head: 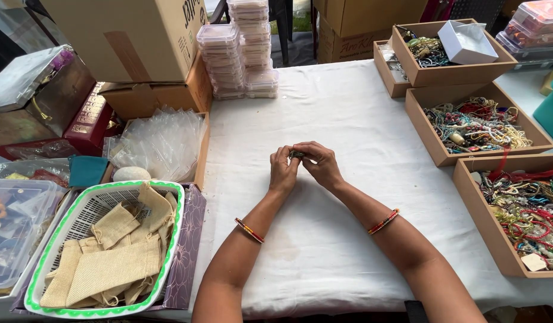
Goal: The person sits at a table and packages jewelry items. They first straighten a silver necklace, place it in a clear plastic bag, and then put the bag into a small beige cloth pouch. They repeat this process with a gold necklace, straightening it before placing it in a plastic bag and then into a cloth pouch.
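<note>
fingertips of both hands meet at the middle of the frame, pinched together on a small dark green item (297, 154) that is mostly hidden between them; what kind of thing it is cannot be told. the left hand (283, 169) closes on it from the left side, the right hand (320, 164) from the right, thumbs and forefingers shut tight around it just above the white tablecloth (348, 113). each wrist carries a thin red and gold bangle (249, 230).

outward to the left of the frame sits a white basket with a green rim (179, 197), holding burlap pouches (118, 263). above it lies a heap of clear plastic bags (160, 140) in a cardboard tray. at the top centre stand stacks of clear plastic boxes (237, 51), with a big cardboard box (127, 36) at the upper left.

along the right edge of the frame lie open brown trays of mixed beaded jewellery (477, 124), one above the other, well apart from the hands. a small white box (466, 40) rests in the topmost tray.
</note>
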